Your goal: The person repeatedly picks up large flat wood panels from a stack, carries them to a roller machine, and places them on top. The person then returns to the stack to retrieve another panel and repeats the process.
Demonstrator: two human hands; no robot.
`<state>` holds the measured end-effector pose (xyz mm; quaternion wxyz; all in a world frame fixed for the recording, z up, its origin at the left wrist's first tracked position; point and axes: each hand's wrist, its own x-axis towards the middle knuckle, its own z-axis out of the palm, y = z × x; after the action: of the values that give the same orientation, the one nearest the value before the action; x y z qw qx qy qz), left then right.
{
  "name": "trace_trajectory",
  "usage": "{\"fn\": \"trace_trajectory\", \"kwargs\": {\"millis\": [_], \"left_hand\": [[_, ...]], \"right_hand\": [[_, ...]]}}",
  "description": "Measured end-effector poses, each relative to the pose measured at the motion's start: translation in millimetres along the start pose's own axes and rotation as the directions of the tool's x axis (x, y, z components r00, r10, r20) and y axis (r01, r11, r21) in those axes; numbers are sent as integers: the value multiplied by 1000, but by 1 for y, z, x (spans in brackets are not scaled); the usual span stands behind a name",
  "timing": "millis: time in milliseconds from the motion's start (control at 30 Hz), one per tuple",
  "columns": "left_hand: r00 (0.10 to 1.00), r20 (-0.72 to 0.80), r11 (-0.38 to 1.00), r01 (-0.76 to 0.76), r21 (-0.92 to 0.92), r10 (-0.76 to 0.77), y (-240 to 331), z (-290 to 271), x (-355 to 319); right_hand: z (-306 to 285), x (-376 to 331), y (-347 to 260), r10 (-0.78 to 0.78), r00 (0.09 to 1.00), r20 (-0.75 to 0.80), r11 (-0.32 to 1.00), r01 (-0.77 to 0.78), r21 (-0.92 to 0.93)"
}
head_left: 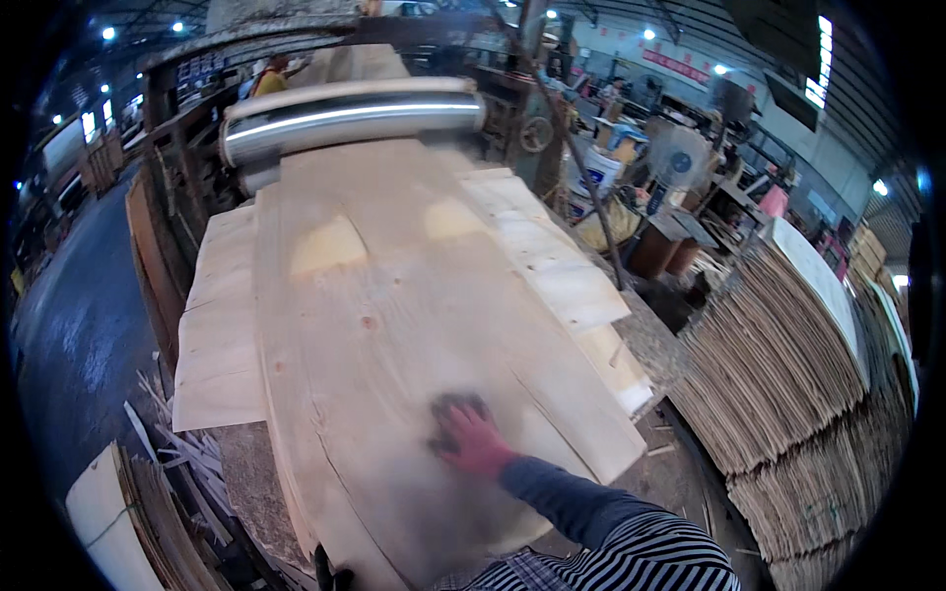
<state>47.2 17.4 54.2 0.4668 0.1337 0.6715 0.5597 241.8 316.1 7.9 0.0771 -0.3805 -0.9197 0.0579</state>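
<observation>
A long, pale wood veneer sheet with knots and a few lengthwise cracks stretches away from me. Its far end meets a shiny metal roller. My right hand, in a red glove with dark fingertips, lies on the near half of the sheet, fingers spread and slightly blurred. At the sheet's near left corner, my left hand shows only as dark gloved fingers pinching the edge; the rest is cut off by the picture's border. More veneer pieces lie beneath the long sheet and stick out on both sides.
Tall stacks of veneer sheets stand close on the right. A smaller bundle leans at the lower left beside wood scraps. A fan and buckets are farther right. Someone in yellow is beyond the roller.
</observation>
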Motion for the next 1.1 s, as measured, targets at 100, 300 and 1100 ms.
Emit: {"fn": "trace_trajectory", "kwargs": {"millis": [100,300,1100], "left_hand": [[959,251,955,58,289,-134,-22,-38,1],[972,156,978,156,142,-177,21,-12,-23],[717,68,668,-676,312,694,-10,-51,98]], "right_hand": [[21,-101,17,8,999,52,999,-11,42],[8,-202,-13,-142,980,138,986,129,101],[-88,-65,-9,-116,993,29,983,110,145]]}}
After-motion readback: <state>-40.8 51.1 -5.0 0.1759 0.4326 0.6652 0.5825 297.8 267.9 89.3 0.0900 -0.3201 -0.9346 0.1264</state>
